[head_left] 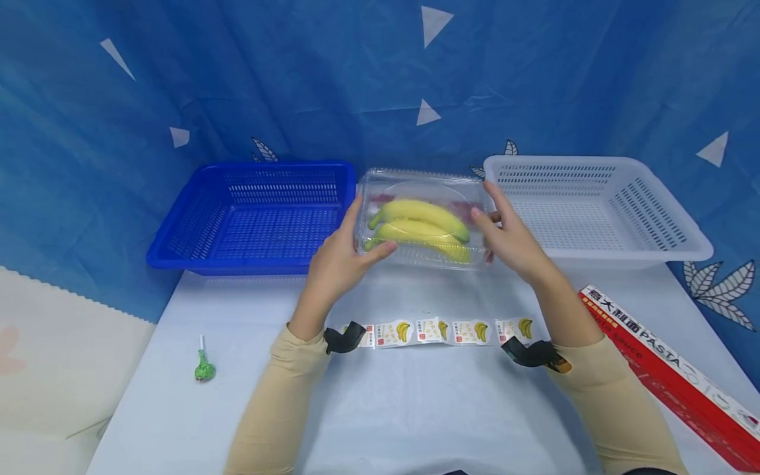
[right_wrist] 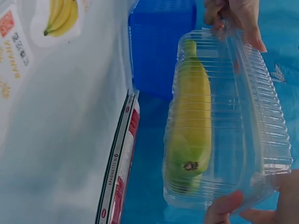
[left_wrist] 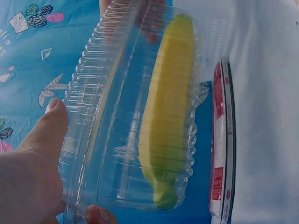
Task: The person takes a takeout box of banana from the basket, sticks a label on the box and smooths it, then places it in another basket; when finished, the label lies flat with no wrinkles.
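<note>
Both hands hold a clear plastic clamshell box [head_left: 424, 186] up between the two baskets, its lid closed. Inside lie two yellow bananas [head_left: 415, 231] with greenish ends. My left hand [head_left: 337, 262] grips the left end, its thumb along the near side. The right hand [head_left: 515, 243] holds the opposite end, thumb at the lid's edge and fingers curled round the side. In the left wrist view one banana [left_wrist: 168, 98] shows lengthwise through the box's ribbed wall. The right wrist view shows a banana's dark tip [right_wrist: 190, 165] close to the right hand.
A blue basket [head_left: 172, 237] stands at the back left, a white basket [head_left: 653, 224] at the back right. Banana labels [head_left: 394, 333] lie in a row before the arms. A green-wrapped lollipop [head_left: 204, 369] lies left, a red pasta box [head_left: 671, 376] right. A spaghetti box [right_wrist: 117, 163] lies beyond the clamshell.
</note>
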{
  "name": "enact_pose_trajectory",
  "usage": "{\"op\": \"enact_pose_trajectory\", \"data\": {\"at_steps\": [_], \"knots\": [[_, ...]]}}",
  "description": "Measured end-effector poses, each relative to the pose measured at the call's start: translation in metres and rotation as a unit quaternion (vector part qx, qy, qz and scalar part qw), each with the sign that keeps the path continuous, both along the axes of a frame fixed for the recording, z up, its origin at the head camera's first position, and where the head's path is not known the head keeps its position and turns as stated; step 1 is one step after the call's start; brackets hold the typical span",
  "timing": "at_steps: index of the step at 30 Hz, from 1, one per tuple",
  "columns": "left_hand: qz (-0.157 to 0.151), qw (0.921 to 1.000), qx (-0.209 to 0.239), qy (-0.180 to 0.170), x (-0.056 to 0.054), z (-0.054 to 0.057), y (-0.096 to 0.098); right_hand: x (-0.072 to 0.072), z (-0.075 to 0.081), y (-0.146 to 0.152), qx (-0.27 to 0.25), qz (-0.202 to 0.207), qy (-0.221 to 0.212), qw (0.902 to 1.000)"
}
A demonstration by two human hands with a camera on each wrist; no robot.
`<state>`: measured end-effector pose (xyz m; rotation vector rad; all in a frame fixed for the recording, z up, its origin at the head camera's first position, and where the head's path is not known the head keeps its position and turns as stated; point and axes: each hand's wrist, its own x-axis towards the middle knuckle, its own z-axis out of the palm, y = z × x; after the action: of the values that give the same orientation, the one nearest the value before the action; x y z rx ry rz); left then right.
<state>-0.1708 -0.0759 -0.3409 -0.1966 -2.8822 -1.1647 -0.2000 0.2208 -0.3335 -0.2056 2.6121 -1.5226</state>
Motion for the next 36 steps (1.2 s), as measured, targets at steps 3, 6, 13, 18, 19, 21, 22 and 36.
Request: {"op": "enact_pose_trajectory", "data": {"at_steps": [3,6,13,18,19,21,22,36], "knots": [[0.006,1.0000,0.000,-0.003,0.002,-0.001,0.001,0.004,-0.004,0.001,0.010,0.002,0.013,0.9999],[0.008,0.9999,0.000,-0.008,0.005,-0.002,0.003,0.007,-0.007,0.003,0.025,0.019,0.031,0.9990],[0.005,0.9997,-0.019,-0.017,0.011,-0.006,0.007,0.018,-0.012,0.012,0.082,0.056,0.047,0.9939],[-0.002,0.9986,-0.048,-0.022,0.016,-0.009,0.009,0.027,-0.020,0.018,0.118,0.067,0.020,0.9905],[-0.003,0.9983,-0.054,-0.024,0.018,-0.010,0.010,0.028,-0.022,0.018,0.124,0.066,0.016,0.9899],[-0.004,0.9974,-0.066,-0.031,0.020,-0.013,0.010,0.031,-0.025,0.018,0.130,0.064,0.014,0.9893],[-0.003,0.9970,-0.069,-0.035,0.021,-0.015,0.010,0.032,-0.027,0.018,0.132,0.061,0.016,0.9892],[-0.012,0.9955,-0.090,-0.028,0.022,-0.036,0.009,0.036,-0.052,0.015,0.131,0.049,0.033,0.9896]]}}
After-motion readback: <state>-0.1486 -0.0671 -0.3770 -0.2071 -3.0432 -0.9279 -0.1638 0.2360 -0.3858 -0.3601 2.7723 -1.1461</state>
